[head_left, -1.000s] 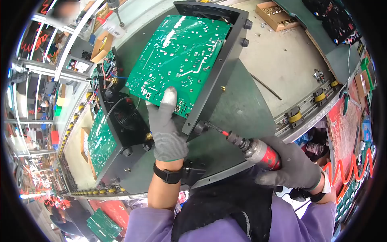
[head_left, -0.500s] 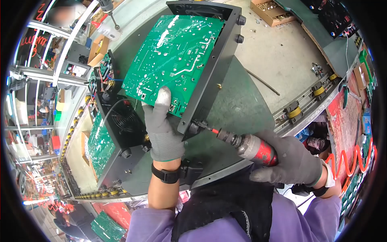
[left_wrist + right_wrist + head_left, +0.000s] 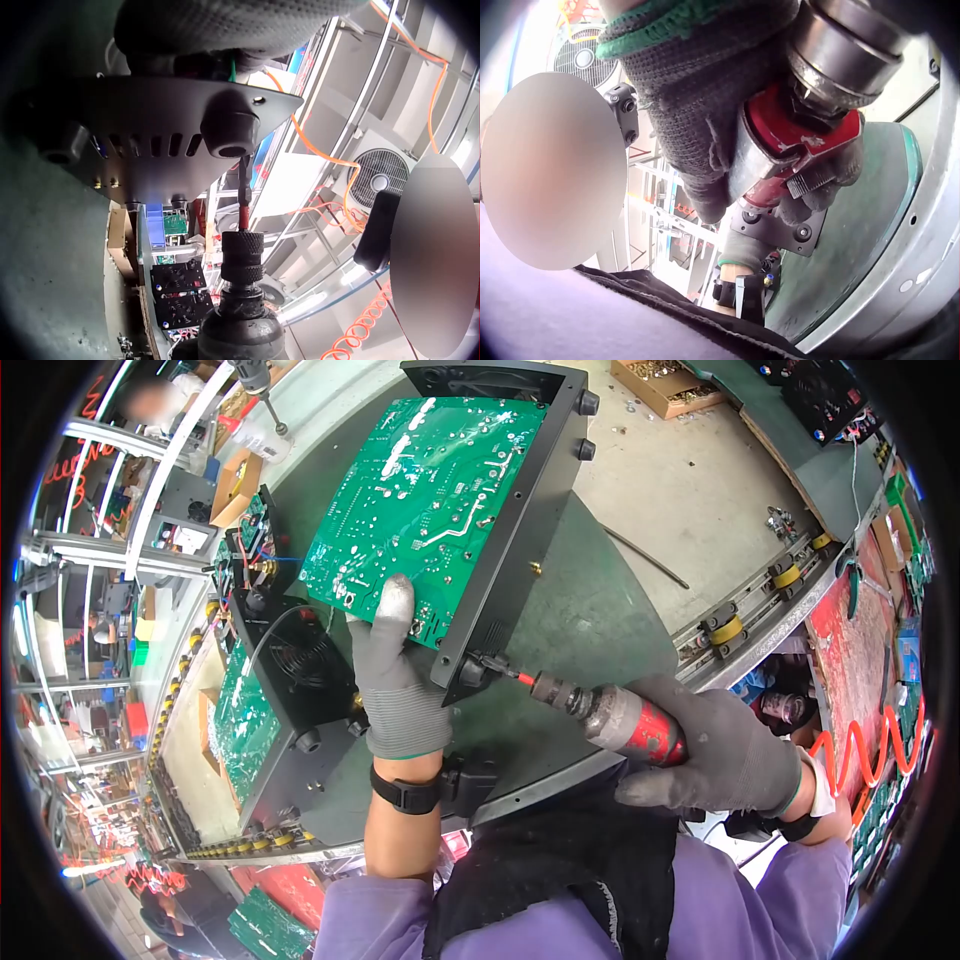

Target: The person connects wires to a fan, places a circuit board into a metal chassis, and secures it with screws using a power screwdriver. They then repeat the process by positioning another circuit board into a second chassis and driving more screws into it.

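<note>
My left hand [image 3: 395, 660], in a grey knit glove, grips the near end of a black metal case [image 3: 510, 545] with a green circuit board [image 3: 420, 510] in it. The thumb lies on the board; the other fingers are hidden below. My gloved right hand [image 3: 735, 750] holds a red and silver power screwdriver [image 3: 635, 728] around its body. Its bit [image 3: 244, 191] meets a black rubber foot [image 3: 229, 135] at the case's near corner in the left wrist view. A second rubber foot [image 3: 64, 142] stands farther along that panel, past a row of slots.
A second black case with a fan [image 3: 300, 655] stands at the left. A thin metal rod [image 3: 645, 555] lies on the bench to the right. Beyond are a cardboard box of brass parts [image 3: 665, 385] and a roller track [image 3: 720, 630]. Another driver [image 3: 265, 395] hangs at the upper left.
The case, screwdriver and both hands sit slightly further left in the head view, the surroundings shifting somewhat too. The bit stays at the same foot, and both hands keep their hold.
</note>
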A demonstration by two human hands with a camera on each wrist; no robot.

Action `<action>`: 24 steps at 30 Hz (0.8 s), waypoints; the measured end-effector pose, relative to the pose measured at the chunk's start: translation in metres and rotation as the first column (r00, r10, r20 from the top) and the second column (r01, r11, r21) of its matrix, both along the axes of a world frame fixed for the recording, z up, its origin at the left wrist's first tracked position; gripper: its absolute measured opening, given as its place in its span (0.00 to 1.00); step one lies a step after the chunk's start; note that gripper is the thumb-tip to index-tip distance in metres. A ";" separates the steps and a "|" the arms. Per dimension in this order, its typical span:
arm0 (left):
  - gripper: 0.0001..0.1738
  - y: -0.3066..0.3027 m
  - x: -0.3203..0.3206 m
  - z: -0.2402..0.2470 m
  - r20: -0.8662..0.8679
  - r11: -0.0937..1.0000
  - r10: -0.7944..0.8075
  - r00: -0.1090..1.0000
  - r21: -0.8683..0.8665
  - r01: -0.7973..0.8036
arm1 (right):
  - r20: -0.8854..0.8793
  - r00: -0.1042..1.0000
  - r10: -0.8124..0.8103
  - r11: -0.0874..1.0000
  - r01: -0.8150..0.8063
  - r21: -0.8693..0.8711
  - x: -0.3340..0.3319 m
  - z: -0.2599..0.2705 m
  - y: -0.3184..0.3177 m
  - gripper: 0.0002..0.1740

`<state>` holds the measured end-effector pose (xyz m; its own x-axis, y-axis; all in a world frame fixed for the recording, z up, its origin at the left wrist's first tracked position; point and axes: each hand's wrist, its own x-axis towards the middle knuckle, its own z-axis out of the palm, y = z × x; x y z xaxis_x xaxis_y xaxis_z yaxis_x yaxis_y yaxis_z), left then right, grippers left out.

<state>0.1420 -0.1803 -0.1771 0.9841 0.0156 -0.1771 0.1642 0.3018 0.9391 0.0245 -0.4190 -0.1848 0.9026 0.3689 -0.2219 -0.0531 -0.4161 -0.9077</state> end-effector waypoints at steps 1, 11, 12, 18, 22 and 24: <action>0.28 0.001 -0.001 0.003 0.001 1.000 0.000 1.000 -0.001 0.000 | -0.013 1.000 -0.003 1.000 0.003 0.006 0.000 0.000 0.000 0.43; 0.33 0.002 0.003 -0.003 0.057 0.999 0.028 0.998 0.016 -0.029 | -0.104 0.994 0.026 0.999 -0.031 -0.044 0.006 0.022 0.000 0.39; 0.34 0.003 0.003 -0.003 0.050 1.000 0.022 0.998 -0.003 -0.022 | -0.103 0.994 0.027 0.998 -0.032 -0.045 0.006 0.024 0.000 0.39; 0.34 0.006 0.005 -0.004 0.049 0.999 -0.015 0.999 -0.035 0.017 | -0.104 0.994 0.046 0.986 -0.062 -0.153 0.007 0.030 0.003 0.39; 0.25 0.004 0.006 -0.007 0.061 0.999 0.012 0.998 0.042 -0.014 | -0.067 0.997 0.030 0.972 -0.045 -0.230 0.009 0.033 0.004 0.39; 0.25 0.004 0.006 -0.008 0.081 0.993 0.056 0.995 0.095 -0.064 | -0.058 0.998 0.037 0.971 -0.050 -0.234 0.009 0.032 0.004 0.39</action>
<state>0.1477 -0.1767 -0.1854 0.9917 0.0882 -0.0940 0.0731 0.2157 0.9737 0.0335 -0.4146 -0.1530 0.8714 0.3393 -0.3543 -0.0756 -0.6206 -0.7805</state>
